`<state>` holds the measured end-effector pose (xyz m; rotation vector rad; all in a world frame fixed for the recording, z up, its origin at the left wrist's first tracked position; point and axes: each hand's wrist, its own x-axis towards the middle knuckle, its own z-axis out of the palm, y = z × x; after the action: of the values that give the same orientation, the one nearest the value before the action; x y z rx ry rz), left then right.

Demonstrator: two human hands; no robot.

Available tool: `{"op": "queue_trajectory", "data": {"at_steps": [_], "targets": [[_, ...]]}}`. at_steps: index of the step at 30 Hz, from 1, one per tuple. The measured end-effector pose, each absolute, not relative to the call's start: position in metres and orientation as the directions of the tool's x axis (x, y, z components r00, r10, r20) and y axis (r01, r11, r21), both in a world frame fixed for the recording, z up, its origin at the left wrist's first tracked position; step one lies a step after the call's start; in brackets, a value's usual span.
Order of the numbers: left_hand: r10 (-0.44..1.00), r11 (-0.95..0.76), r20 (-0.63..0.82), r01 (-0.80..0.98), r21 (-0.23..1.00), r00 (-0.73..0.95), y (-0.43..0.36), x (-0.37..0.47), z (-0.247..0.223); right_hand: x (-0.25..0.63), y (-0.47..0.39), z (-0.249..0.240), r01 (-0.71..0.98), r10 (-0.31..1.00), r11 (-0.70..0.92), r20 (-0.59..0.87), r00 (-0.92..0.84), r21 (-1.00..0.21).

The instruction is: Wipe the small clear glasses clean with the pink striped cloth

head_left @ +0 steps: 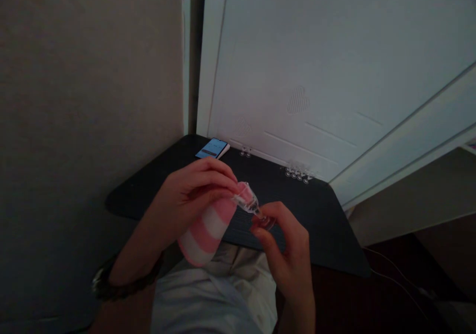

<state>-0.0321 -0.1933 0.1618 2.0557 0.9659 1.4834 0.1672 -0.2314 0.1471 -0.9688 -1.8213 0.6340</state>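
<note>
A small clear stemmed glass (251, 203) is tilted between my hands above the front of the dark table. My right hand (284, 245) pinches its stem and foot with thumb and fingers. A pink-and-white striped cloth (206, 232) hangs down from my left hand (203, 188), whose fingers are closed on it at the glass's rim. Part of the cloth shows pink inside the bowl of the glass. My left palm and some of its fingertips are hidden from view.
Several small clear glasses (297, 173) stand in a cluster at the table's (316, 225) back right, a few more (246, 151) at the back. A lit phone (211, 148) rests at the back left on a white object. A white door panel (334, 51) rises behind; a wall (92, 76) borders the left.
</note>
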Motion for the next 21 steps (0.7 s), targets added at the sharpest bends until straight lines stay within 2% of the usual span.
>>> {"op": "queue_trajectory", "data": {"at_steps": [8, 21], "targets": [[0.711, -0.703, 0.639, 0.345, 0.622, 0.295, -0.187, -0.036, 0.158, 0.171, -0.229, 0.144, 0.376, 0.827, 0.561, 0.514, -0.228, -0.737], [0.698, -0.714, 0.646, 0.363, 0.598, 0.308, -0.182, -0.030, 0.158, 0.169, -0.230, 0.144, 0.410, 0.817, 0.573, 0.534, -0.218, -0.709]]}}
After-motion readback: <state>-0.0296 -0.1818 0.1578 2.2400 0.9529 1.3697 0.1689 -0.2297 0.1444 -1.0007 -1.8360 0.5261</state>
